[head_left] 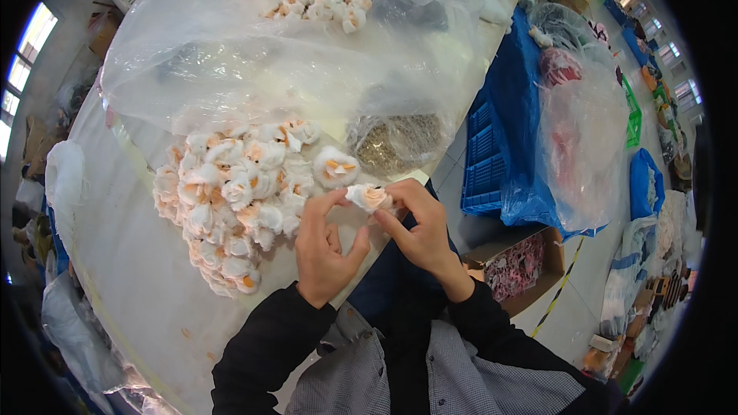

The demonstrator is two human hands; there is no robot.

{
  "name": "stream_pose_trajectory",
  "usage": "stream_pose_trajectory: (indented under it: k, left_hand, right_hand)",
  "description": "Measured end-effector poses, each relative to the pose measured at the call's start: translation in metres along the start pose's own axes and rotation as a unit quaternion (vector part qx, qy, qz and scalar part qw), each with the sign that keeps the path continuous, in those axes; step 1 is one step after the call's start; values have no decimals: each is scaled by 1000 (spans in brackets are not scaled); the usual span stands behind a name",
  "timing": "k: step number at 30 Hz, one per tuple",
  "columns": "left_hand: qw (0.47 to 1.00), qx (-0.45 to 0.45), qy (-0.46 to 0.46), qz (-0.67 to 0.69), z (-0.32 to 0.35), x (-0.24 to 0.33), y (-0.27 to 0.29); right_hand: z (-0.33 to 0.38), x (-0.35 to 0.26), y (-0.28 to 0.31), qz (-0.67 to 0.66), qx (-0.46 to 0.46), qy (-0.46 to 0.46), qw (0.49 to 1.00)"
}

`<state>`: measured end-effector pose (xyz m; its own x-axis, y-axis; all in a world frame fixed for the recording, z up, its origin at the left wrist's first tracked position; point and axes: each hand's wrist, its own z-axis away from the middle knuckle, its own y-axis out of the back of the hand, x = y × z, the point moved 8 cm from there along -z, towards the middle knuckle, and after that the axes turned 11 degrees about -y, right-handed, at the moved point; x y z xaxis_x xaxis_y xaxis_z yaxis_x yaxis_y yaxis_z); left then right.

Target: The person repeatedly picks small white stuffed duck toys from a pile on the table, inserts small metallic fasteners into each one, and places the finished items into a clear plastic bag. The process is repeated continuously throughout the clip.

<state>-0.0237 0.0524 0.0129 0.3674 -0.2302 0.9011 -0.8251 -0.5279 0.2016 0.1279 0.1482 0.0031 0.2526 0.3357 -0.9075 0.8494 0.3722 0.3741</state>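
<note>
My right hand point(421, 227) pinches a small fluffy white-and-peach plush piece point(369, 197) between thumb and fingers, just above the table's near edge. At the left side of the piece is the index fingertip of my left hand point(323, 252); its thumb stands apart, so that hand is open. Just beyond lies a single white fluffy piece with orange parts point(336, 167). A large heap of similar plush pieces point(231, 196) covers the table to the left of my hands.
Clear plastic sheeting point(254, 69) spreads over the pale table point(131, 261), with more plush pieces under it. A clear bag of small brownish bits point(396, 142) lies near the right edge. Blue crates point(483, 157) and a cardboard box of pink pieces point(523, 269) stand at right.
</note>
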Motion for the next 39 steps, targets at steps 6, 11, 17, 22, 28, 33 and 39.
stream_pose_trajectory:
  k: [6,11,17,22,28,33,39]
  left_hand:
    - [970,-78,-168,-155,-4,10,-11]
    - [976,-84,-125,-158,-11,16,-16]
    - [987,-91,-99,-89,-3,4,-14]
    - [985,-85,-114,-98,-3,7,-13]
    - [996,-85,-40,3,6,-1,-14]
    - [995,-78,-3,60,11,-6,-14]
    - [994,-69,-31,76,9,-11,-13]
  right_hand:
    - [8,-6,10,5,-47,11,999]
    - [9,6,14,-97,-99,-51,989]
    - [18,-9,8,-47,-92,21,994]
    - [16,-15,5,-22,-95,55,994]
    - [16,6,3,-134,-92,-118,980]
    - [15,9,-9,-237,-155,-145,948]
    - [4,1,-3,-143,-142,-125,971]
